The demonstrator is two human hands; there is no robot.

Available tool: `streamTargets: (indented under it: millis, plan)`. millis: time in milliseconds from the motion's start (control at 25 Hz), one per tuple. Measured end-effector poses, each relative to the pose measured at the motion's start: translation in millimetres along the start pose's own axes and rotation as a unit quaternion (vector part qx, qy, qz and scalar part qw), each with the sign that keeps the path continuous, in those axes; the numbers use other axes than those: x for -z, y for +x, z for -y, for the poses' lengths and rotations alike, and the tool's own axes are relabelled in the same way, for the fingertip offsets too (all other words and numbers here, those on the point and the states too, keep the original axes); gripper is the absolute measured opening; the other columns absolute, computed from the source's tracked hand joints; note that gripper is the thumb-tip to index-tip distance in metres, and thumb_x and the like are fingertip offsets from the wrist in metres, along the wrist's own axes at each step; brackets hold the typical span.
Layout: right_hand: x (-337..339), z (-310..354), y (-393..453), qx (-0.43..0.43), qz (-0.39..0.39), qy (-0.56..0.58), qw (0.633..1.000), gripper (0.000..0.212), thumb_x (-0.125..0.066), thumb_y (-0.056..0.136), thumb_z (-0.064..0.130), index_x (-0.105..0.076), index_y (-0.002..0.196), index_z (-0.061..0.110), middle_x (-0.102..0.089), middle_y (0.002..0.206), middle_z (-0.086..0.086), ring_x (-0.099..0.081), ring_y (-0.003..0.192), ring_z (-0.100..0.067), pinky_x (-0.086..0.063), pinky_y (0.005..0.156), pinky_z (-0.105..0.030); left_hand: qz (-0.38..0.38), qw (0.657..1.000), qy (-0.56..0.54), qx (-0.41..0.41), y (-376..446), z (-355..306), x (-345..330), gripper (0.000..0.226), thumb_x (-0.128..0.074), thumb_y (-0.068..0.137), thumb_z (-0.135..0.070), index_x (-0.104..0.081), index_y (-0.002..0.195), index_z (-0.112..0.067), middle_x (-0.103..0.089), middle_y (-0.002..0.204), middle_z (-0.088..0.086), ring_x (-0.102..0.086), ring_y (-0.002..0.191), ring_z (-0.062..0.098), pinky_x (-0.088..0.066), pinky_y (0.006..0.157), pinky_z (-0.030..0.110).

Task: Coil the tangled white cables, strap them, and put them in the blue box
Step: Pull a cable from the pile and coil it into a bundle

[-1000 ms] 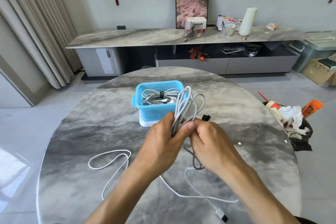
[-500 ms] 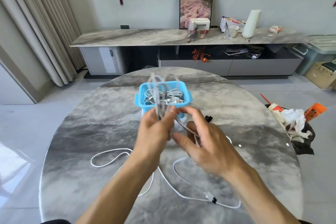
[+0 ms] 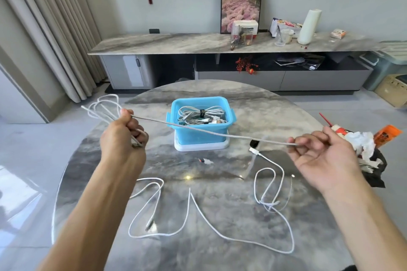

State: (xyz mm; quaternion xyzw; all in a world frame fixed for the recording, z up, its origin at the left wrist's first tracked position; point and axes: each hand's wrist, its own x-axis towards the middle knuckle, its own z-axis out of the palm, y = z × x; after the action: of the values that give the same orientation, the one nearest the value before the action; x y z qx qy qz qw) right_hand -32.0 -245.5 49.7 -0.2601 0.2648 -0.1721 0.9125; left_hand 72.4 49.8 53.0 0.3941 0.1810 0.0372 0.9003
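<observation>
Left hand (image 3: pixel 123 136) is fisted round a bunch of grey-white cable (image 3: pixel 198 130) loops. The loops stick out up-left past the table edge; exact loop count is unreadable, they overlap and blur. One connector end pokes out under the fist, type unclear.

From that fist a single strand runs taut, left to right, passing in front of the blue box (image 3: pixel 201 125), to the right hand (image 3: pixel 323 156). Right thumb and forefinger pinch the strand end; the other fingers are loosely curled, palm up.

The blue box sits mid-table on a white lid or base (image 3: pixel 201 146), which is partly hidden by the box. Inside is one coiled bundle (image 3: pixel 200 114) with a black strap; can't tell how many cables it contains.

On the marble table (image 3: pixel 88 171) in front lie loose white cables (image 3: pixel 220 222): looks like two, but they cross, so the count is uncertain. A small black item (image 3: pixel 253 143) sits just right of the box, half hidden behind the strand.

Right edge: pile of rubbish (image 3: pixel 363 145), partly cut off by the table rim.
</observation>
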Motion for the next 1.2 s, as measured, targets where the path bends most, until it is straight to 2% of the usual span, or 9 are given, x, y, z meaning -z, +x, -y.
streamTargets:
  millis: [120, 160, 280, 320, 440, 520, 760, 920, 1200]
  plan:
    - [7, 2, 8, -0.016, -0.001, -0.269, 0.963, 0.036, -0.045, 0.102, 0.032, -0.055, 0.073, 0.012, -0.050, 0.044, -0.001, -0.060, 0.049, -0.021, -0.053, 0.065, -0.039, 0.069, 0.997, 0.029, 0.006, -9, 3, -7, 0.023, -0.046, 0.103, -0.021, -0.051, 0.080, -0.019, -0.038, 0.050, -0.009, -0.029, 0.044, 0.002, -0.023, 0.042, 0.014]
    - [9, 1, 6, 0.001, 0.003, -0.424, 0.906, 0.036, -0.049, 0.099, 0.036, -0.061, 0.081, 0.007, -0.062, 0.052, -0.005, -0.065, 0.056, -0.025, -0.056, 0.065, -0.040, 0.100, 0.993, 0.056, 0.009, -16, 7, -11, 0.023, -0.046, 0.102, -0.022, -0.051, 0.080, -0.019, -0.037, 0.051, -0.008, -0.029, 0.044, 0.003, -0.022, 0.042, 0.015]
    - [15, -3, 2, 0.168, -0.039, -0.788, 0.591, 0.052, -0.059, 0.087, 0.056, -0.063, 0.117, 0.013, -0.074, 0.104, -0.005, -0.068, 0.094, -0.029, -0.053, 0.084, -0.044, 0.195, 0.963, 0.186, -0.006, -39, 18, -19, 0.025, -0.048, 0.102, -0.022, -0.054, 0.079, -0.016, -0.033, 0.047, -0.007, -0.028, 0.041, 0.005, -0.019, 0.042, 0.017]
    - [10, -7, -3, 0.259, -0.030, -0.775, 0.575, 0.050, -0.061, 0.087, 0.053, -0.059, 0.124, 0.019, -0.070, 0.112, -0.001, -0.066, 0.096, -0.024, -0.051, 0.084, -0.040, 0.228, 0.941, 0.251, -0.021, -47, 23, -19, 0.026, -0.048, 0.101, -0.022, -0.054, 0.077, -0.015, -0.033, 0.046, -0.006, -0.029, 0.040, 0.007, -0.021, 0.041, 0.016]
    - [-12, -27, -24, 0.238, 0.217, -0.508, 0.799, 0.044, -0.074, 0.079, 0.052, -0.067, 0.113, 0.025, -0.069, 0.084, 0.000, -0.060, 0.065, -0.015, -0.051, 0.061, -0.031, 0.343, 0.861, 0.375, -0.033, -70, 43, -20, 0.028, -0.050, 0.100, -0.023, -0.055, 0.073, -0.014, -0.036, 0.047, -0.006, -0.032, 0.042, 0.008, -0.028, 0.043, 0.018]
    - [-18, -45, -29, 0.151, 0.291, -0.414, 0.849, 0.040, -0.076, 0.077, 0.044, -0.069, 0.104, 0.015, -0.064, 0.069, -0.008, -0.053, 0.053, -0.022, -0.048, 0.050, -0.030, 0.389, 0.827, 0.405, -0.024, -78, 55, -20, 0.029, -0.049, 0.101, -0.020, -0.056, 0.072, -0.017, -0.038, 0.049, -0.005, -0.032, 0.045, 0.008, -0.028, 0.043, 0.019]
    - [-17, -52, -31, 0.184, 0.270, -0.432, 0.840, 0.015, -0.063, 0.092, 0.006, -0.062, 0.078, 0.008, -0.063, 0.060, -0.006, -0.060, 0.054, -0.017, -0.049, 0.050, -0.029, 0.449, 0.779, 0.438, -0.018, -83, 66, -18, 0.034, -0.047, 0.103, -0.024, -0.056, 0.070, -0.020, -0.036, 0.054, -0.001, -0.030, 0.051, 0.013, -0.026, 0.046, 0.028]
    - [-13, -64, -34, 0.373, 0.191, -0.592, 0.688, 0.022, -0.049, 0.097, 0.027, -0.044, 0.077, 0.021, -0.055, 0.057, 0.011, -0.048, 0.050, -0.008, -0.036, 0.049, -0.023, 0.456, 0.779, 0.430, 0.009, -90, 72, -21, 0.039, -0.049, 0.101, -0.026, -0.057, 0.063, -0.024, -0.039, 0.050, -0.004, -0.033, 0.049, 0.012, -0.031, 0.046, 0.024]
    - [-13, -59, -28, 0.394, 0.195, -0.550, 0.710, 0.032, -0.039, 0.099, 0.033, -0.039, 0.069, 0.021, -0.043, 0.056, 0.006, -0.037, 0.051, -0.009, -0.033, 0.050, -0.036, 0.503, 0.768, 0.395, 0.040, -99, 79, -16, 0.046, -0.052, 0.092, -0.050, -0.049, 0.068, -0.011, -0.041, 0.050, -0.005, -0.034, 0.047, 0.008, -0.031, 0.048, 0.016]
